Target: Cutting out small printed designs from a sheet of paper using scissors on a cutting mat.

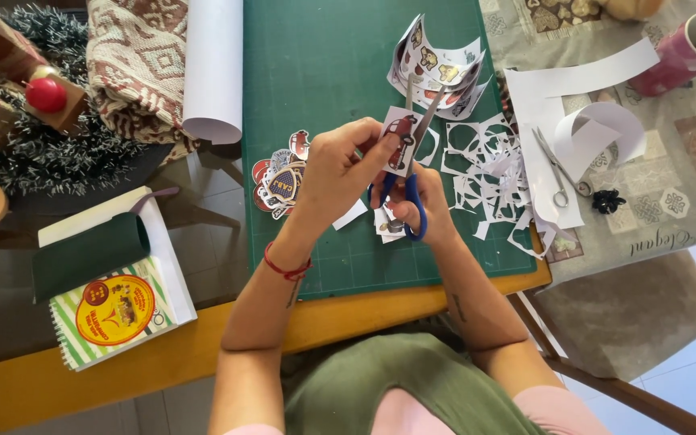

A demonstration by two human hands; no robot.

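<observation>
My left hand [340, 169] pinches a small paper cut-out of a red car [400, 138] above the green cutting mat [324, 72]. My right hand [422, 205] has its fingers through the blue handles of scissors [412, 161]; the blades are parted around the cut-out's right edge. A pile of cut stickers [279, 177] lies on the mat just left of my left hand. White paper scraps [489, 173] lie to the right of my hands. A curled sticker sheet [441, 68] stands behind the scissors' tips.
Small metal scissors [561, 173] lie on white paper at the right, beside a pink cup [690, 52]. A rolled white sheet [213, 68] and patterned cloth [134, 64] lie at the back left. A spiral notebook [110, 310] and tinsel decoration [34, 137] are at the left.
</observation>
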